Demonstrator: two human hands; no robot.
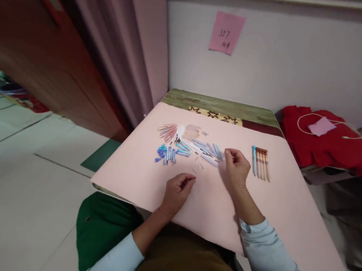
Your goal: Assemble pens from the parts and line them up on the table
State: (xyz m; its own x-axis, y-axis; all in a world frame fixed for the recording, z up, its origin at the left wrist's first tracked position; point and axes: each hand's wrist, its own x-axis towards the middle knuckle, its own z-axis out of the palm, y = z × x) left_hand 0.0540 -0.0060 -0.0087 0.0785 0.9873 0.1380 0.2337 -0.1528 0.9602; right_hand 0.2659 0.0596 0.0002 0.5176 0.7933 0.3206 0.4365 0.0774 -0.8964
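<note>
Scattered pen parts on pink mat, pen row alongside

Pink mat; blue pen parts; red cloth.

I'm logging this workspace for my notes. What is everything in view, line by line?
pink sheet: one, pale pink, covering most of the table
table: one, green top with a star band, showing at the far edge
pen parts: a loose heap, blue, pink and white, far left on the sheet
small clear pieces: a few, clear, between the heap and the hands
whole pens: a row of about five, one blue, the rest orange, right of the right hand
note: one, pink, on the wall
red cloth: one, red, right of the table
white cable: one, on the cloth
pink slip: one, on the cloth
curtain: one, mauve, far left
left hand: fingers curled, near the clear pieces
right hand: fingers curled, beside the heap
</note>
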